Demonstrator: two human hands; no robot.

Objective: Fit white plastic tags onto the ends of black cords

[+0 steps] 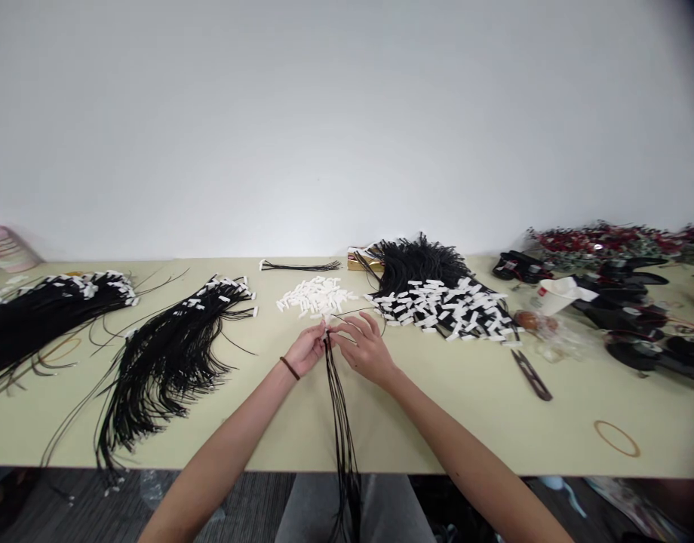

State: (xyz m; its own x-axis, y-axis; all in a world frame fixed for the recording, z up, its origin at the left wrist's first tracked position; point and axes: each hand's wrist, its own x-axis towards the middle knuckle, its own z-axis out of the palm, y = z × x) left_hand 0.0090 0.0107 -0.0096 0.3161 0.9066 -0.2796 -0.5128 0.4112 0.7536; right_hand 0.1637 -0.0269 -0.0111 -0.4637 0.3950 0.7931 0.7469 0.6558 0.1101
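Observation:
In front of me, my left hand (pixel 307 349) is closed, pinching a small white plastic connector between thumb and finger. Several black wires (pixel 336 407) hang from it down over the table edge towards my lap. My right hand (pixel 366 349) has thumb and index finger pinched together at the same connector, other fingers raised. A thin black wire loops up around these fingers, and its end is hidden in the pinch. Just beyond both hands lies a heap of loose white connectors (pixel 316 296). The fingertips cover most of the held connector.
Wire bundles with white connectors (pixel 174 362) lie to the left; another pile (pixel 443 305) lies at the right. Further right are dark snips (pixel 531 375), a rubber band (pixel 617 438), a paper cup (pixel 556 296) and black parts. A short wire bunch (pixel 302 266) sits near the wall.

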